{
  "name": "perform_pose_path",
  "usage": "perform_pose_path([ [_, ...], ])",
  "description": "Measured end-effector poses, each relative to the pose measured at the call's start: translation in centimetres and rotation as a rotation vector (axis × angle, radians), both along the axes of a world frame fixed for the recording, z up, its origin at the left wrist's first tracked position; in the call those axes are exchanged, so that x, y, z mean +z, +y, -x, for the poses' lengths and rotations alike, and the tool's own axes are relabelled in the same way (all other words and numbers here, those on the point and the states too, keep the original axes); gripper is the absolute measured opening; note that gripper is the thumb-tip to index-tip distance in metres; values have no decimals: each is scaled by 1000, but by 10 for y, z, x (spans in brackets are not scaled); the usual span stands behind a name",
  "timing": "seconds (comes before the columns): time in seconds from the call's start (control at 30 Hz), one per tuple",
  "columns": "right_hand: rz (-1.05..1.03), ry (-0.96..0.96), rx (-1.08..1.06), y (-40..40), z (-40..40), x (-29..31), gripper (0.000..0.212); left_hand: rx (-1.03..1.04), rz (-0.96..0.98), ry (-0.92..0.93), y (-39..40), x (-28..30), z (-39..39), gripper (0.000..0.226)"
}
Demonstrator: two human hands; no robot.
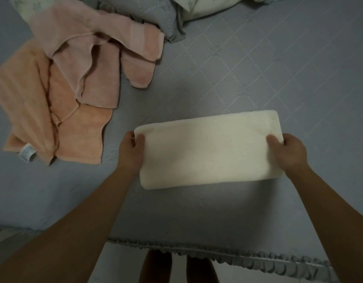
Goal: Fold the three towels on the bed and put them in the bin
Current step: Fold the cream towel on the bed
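Towels and hands on a grey quilted bedspread point(248, 64), read from left to right. At far left lies an unfolded peach-orange terry towel point(33, 103), spread loosely with creases and a white care label point(27, 153) at its near edge. Overlapping its upper right part is a crumpled dusty-pink terry towel point(99, 58), bunched in irregular folds, its far edge reaching toward the pillows. Toward the centre, the left hand point(131, 152) grips the left short end of a cream-white terry towel folded into a long rectangle point(205, 152); the thumb lies on top near the far left corner and the fingers are curled under the edge, out of sight. This folded towel rests flat on the bedspread close to the near edge of the bed, well apart from the two unfolded towels, its long axis running left to right with the right end slightly farther away. At its right short end the right hand point(286, 152) holds the cloth in the same way, thumb pressed on the upper surface, fingers wrapped beneath the edge. Along the top of the view are grey and pale floral pillows point(205, 5). A grey ruffled trim point(258, 260) borders the bed's near edge, at lower right. No bin appears in view
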State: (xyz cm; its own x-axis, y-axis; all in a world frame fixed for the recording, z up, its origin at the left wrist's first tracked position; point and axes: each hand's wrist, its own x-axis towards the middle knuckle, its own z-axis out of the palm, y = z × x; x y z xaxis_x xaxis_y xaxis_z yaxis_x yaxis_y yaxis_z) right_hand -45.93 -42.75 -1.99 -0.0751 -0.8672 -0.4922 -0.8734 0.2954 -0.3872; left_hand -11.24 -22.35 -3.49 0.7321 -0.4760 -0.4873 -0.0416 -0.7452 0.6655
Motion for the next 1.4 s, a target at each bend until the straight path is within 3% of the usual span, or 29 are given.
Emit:
perform_pose_path([
  [0.1, -7, 56, -71, 13, -2, 0, 40, 62, -96, -59, -7, 3, 5, 29],
  [0.17, 167, 132, -25, 26, -19, 5, 49, -70, -89, -274, -6, 8, 12, 41],
  [0.27, 361, 135, 365, 55, -70, 13, 69, -497, 28, -543, -10, 14, 35, 53],
  [0.33, 350, 104, 640, 78, -112, 8, 74, -716, 25, -546, -18, 8, 56, 57],
  [0.43, 313, 67, 947, 108, -156, -17, 69, -923, -72, -548, -20, -18, 76, 61],
  [0.5, 277, 116, 1018, 109, -150, -38, 69, -988, -128, -623, -9, -41, 69, 63],
  [0.63, 321, 286, 820, 67, -73, -60, 72, -850, -264, -641, 13, -60, 34, 70],
  [0.73, 251, 370, 674, 43, -4, -50, 73, -893, -292, -594, 9, -49, 28, 69],
  [0.83, 128, 349, 359, 43, 28, -27, 75, -843, -303, -546, 1, -30, 30, 65],
  [0.93, 119, 206, 99, 65, 37, -7, 65, -792, -275, -567, -28, -11, 28, 46],
  [1.0, 57, 37, -233, 83, 31, 0, 57, -802, -302, -509, -56, -3, 21, 38],
  [1.07, -248, -224, -608, 99, 15, -2, 55, -834, -313, -373, -80, -2, 13, 48],
  [1.1, -404, -348, -694, 104, 6, -6, 50, -837, -321, -303, -87, -3, 8, 55],
  [1.17, -505, -522, -757, 102, -13, -12, 37, -813, -365, -199, -89, -3, 1, 66],
  [1.23, -391, -629, -786, 74, -34, -14, 42, -751, -425, -73, -72, -3, -5, 69],
  [1.3, -214, -579, -654, 31, -53, -8, 45, -649, -418, 81, -38, -5, -1, 65],
  [1.4, -27, -557, -466, -21, -71, 8, 16, -445, -263, 191, 26, -7, 30, 49],
])
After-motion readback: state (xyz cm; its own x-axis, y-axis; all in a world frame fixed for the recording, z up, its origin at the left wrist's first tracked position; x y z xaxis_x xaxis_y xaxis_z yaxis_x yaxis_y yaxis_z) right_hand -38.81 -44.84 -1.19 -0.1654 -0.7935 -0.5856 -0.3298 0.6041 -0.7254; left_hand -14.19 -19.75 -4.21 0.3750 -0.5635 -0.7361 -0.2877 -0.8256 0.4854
